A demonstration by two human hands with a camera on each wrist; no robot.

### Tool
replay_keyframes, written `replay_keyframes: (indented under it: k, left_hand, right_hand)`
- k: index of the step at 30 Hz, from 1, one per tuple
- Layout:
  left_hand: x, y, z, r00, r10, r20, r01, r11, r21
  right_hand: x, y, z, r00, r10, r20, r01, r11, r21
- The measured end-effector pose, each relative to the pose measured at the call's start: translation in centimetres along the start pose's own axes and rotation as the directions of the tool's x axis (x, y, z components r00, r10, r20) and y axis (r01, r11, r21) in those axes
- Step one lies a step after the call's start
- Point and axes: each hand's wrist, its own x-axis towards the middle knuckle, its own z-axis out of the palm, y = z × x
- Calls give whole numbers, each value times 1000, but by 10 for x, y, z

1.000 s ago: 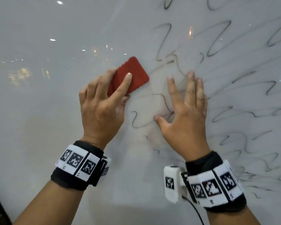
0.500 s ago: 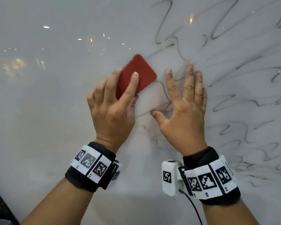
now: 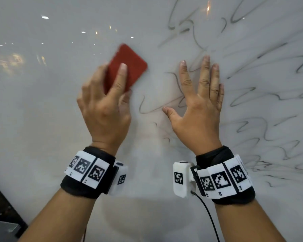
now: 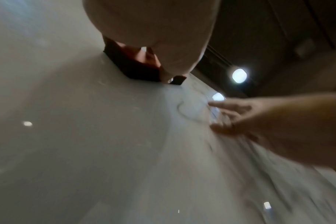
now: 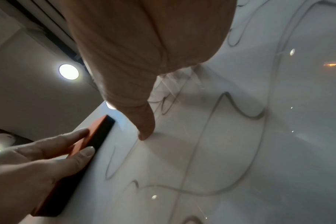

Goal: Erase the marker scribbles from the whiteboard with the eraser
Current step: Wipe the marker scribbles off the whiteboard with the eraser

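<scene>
A red eraser point(image 3: 129, 63) lies flat against the whiteboard point(image 3: 42, 119), and my left hand point(image 3: 112, 88) grips it, with fingers on its back and the thumb at its edge. Both are motion-blurred. The right wrist view shows the eraser point(image 5: 98, 136) with its dark felt side on the board. My right hand point(image 3: 199, 95) presses flat on the board to the eraser's right, fingers straight and spread. Dark marker scribbles point(image 3: 252, 119) cover the board's right side, and one loop point(image 3: 142, 109) runs between my hands. The left wrist view shows the eraser point(image 4: 136, 68) under my palm.
The board's left half shows only reflected ceiling lights point(image 3: 45, 17). A dark edge and floor point(image 3: 0, 206) appear at the lower left. A black cable point(image 3: 208, 219) hangs from my right wrist unit.
My left hand slid the eraser right towards my right hand, then back left and up, away from it. The scribble loop between my hands shows again. My right hand stays flat on the board.
</scene>
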Motion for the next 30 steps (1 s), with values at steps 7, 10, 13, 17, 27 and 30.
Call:
replay_keyframes:
  k: [7,10,13,17,27,30]
  left_hand:
    - [-42,23,3,961,264,79,-266,964,14]
    - [-25,14,3,991,124,40,-125,992,10]
    - [-18,20,3,999,-37,-15,37,999,-5]
    - [-62,31,5,977,197,78,-199,980,8]
    - [-56,31,5,994,100,40,-100,995,0]
    - [-80,32,2,951,284,127,-285,958,-5]
  right_hand:
    - [-8,7,0,999,-24,32,24,1000,-9]
    - [-21,14,0,998,-12,64,13,1000,-18]
    - [-29,17,2,998,20,63,-19,1000,-13]
    - [-30,19,6,998,22,54,-21,1000,-18]
    - [-35,21,10,998,44,37,-43,999,-22]
    - [-37,21,11,998,35,45,-35,999,-14]
